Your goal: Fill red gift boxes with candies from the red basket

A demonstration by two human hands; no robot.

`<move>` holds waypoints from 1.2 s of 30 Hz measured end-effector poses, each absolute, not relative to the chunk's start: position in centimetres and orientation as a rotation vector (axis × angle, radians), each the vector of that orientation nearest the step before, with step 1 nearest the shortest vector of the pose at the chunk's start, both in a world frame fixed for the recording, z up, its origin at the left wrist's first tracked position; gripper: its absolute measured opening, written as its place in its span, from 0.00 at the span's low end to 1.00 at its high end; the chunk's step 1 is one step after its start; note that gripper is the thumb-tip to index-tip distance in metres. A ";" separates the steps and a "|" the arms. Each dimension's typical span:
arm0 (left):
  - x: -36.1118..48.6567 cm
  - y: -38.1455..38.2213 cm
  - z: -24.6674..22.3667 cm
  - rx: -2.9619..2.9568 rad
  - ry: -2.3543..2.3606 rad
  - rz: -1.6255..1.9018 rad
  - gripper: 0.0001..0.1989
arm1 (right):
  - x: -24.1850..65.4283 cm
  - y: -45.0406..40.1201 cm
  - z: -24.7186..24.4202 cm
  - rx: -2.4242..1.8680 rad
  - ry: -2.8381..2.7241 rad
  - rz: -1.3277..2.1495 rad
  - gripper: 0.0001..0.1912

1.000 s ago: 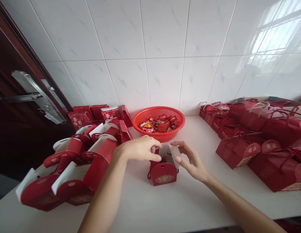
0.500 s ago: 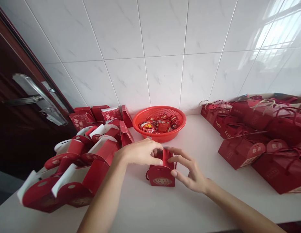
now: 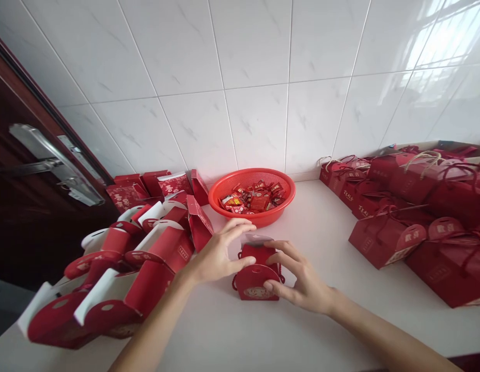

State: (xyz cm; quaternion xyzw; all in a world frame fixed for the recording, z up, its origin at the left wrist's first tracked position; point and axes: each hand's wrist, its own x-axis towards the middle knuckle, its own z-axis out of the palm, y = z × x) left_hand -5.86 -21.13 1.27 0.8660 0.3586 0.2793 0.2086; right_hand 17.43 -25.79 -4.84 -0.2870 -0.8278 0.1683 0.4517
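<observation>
A small red paper gift box (image 3: 259, 284) stands upright in front of me, with a pale gold round print on its front and red cord at its sides. Its rounded front and back flaps are up. My right hand (image 3: 302, 276) grips the box's right side, thumb on the front flap and fingers over the top. At the upper left of the box is my left hand (image 3: 220, 253), open, with thumb and fingers spread apart. Its thumb tip is by the top edge; whether it touches I cannot tell. The inside of the box is mostly hidden.
Behind the box, a red plastic basket (image 3: 250, 219) holds wrapped sweets (image 3: 259, 200). Several open red boxes (image 3: 154, 243) crowd the left side. Closed boxes with cord handles (image 3: 387, 237) fill the right. A tiled wall (image 3: 255, 119) stands behind, a door (image 3: 26, 206) at left.
My left hand has drawn back to the left from the box's top and its fingers have spread. My right hand stays at the box's right side. The view has shifted slightly.
</observation>
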 end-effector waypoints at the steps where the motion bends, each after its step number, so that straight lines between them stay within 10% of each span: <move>1: -5.8 -21.1 0.6 2.395 0.975 0.769 0.28 | 17.4 -25.8 -4.8 -0.714 -2.046 0.410 0.11; 24: -4.1 -22.9 -3.3 2.132 1.010 1.007 0.37 | 18.2 -25.6 -4.8 -0.814 -2.064 0.342 0.13; 36: -4.7 -23.3 -1.8 2.112 0.960 0.902 0.20 | 18.2 -25.4 -4.8 -0.894 -2.013 0.335 0.11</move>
